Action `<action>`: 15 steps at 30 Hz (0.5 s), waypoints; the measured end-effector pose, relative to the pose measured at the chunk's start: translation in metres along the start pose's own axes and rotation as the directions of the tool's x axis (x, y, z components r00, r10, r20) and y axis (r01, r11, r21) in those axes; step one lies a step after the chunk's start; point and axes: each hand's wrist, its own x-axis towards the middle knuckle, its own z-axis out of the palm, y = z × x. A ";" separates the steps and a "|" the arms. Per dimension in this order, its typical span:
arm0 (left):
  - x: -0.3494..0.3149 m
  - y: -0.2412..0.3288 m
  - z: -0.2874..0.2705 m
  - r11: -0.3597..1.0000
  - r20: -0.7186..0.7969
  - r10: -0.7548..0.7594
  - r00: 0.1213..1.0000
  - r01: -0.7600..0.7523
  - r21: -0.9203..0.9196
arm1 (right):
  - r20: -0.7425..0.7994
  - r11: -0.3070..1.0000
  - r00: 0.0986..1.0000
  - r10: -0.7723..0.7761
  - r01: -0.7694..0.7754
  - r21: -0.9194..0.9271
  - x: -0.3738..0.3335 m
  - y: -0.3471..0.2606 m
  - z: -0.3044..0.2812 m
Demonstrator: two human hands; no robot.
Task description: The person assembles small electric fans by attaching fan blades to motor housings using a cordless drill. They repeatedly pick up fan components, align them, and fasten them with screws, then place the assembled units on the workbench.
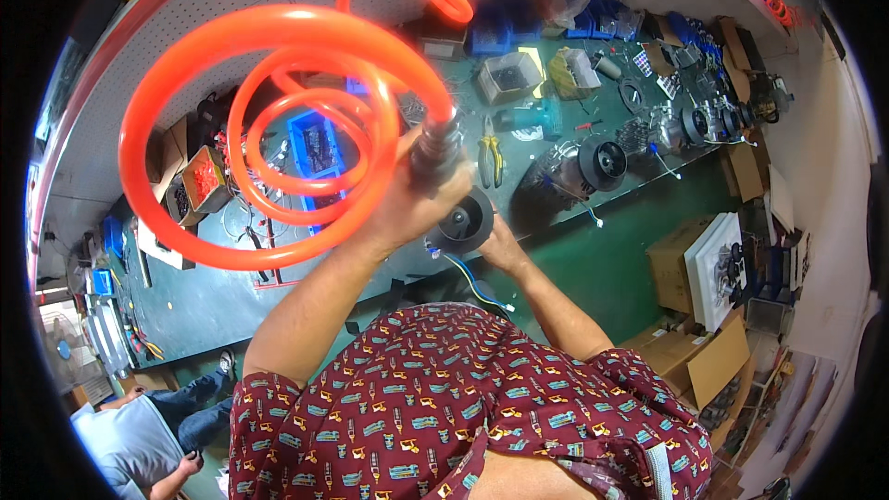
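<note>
Two hands are working at one bench (208,315). Left hand (421,208) is clamping round one dark tool (433,156); one orange hose (278,26) is coiling from its top toward 10 o'clock. One black fan (466,222) is sitting at centre, just below the left hand, trailing wires (470,280) toward 5. Right hand (502,245) is touching its 3 o'clock side; fingers are hiding behind it, so I cannot tell how far they are closing.

One pair of pliers (491,156) and one teal drill (530,119) are lying at 1; two tubs (508,85) are standing beyond. At 2, one motor (607,165) is leading a row, perhaps three or more others, overlapping too much for a sure count.

Shirt (435,407) is carrying small printed pictures; a white slab (704,268) at 3 is showing dark marks too small to read.

Left hand is covering the tool's lower end. One co-worker (134,435) at 8 is being cut off by the rim.
</note>
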 end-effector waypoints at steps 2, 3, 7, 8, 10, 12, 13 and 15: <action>0.001 -0.006 0.004 0.985 -0.033 -0.068 0.997 0.062 -0.163 | 0.006 0.997 1.000 -0.022 0.022 -0.077 -0.001 0.008 -0.007; 0.001 -0.011 0.002 0.998 -0.043 -0.018 0.999 0.015 -0.069 | 0.026 0.997 0.999 -0.019 0.021 -0.076 0.001 0.008 -0.009; 0.004 -0.016 0.006 0.999 -0.018 0.043 0.999 -0.042 0.015 | 0.035 0.997 0.999 -0.013 0.015 -0.078 0.000 0.003 -0.014; 0.006 -0.014 0.008 1.000 -0.019 0.028 0.999 -0.028 -0.009 | 0.038 0.998 0.999 -0.009 0.012 -0.069 0.001 0.003 -0.017; 0.007 -0.010 0.013 0.998 -0.022 -0.001 1.000 0.000 -0.058 | 0.052 0.999 0.999 0.012 -0.010 -0.041 0.001 0.003 -0.017; 0.008 -0.007 0.012 1.000 0.010 -0.005 1.000 0.005 -0.002 | 0.060 1.000 0.998 0.023 -0.022 -0.019 0.002 0.006 -0.019; 0.008 -0.007 0.012 1.000 0.025 -0.008 1.000 0.007 0.026 | 0.060 1.000 0.998 0.021 -0.020 -0.012 0.000 0.009 -0.019; 0.009 -0.007 0.012 1.000 0.021 0.000 1.000 -0.001 0.026 | 0.060 1.000 0.998 -0.007 0.009 -0.025 0.001 0.008 -0.019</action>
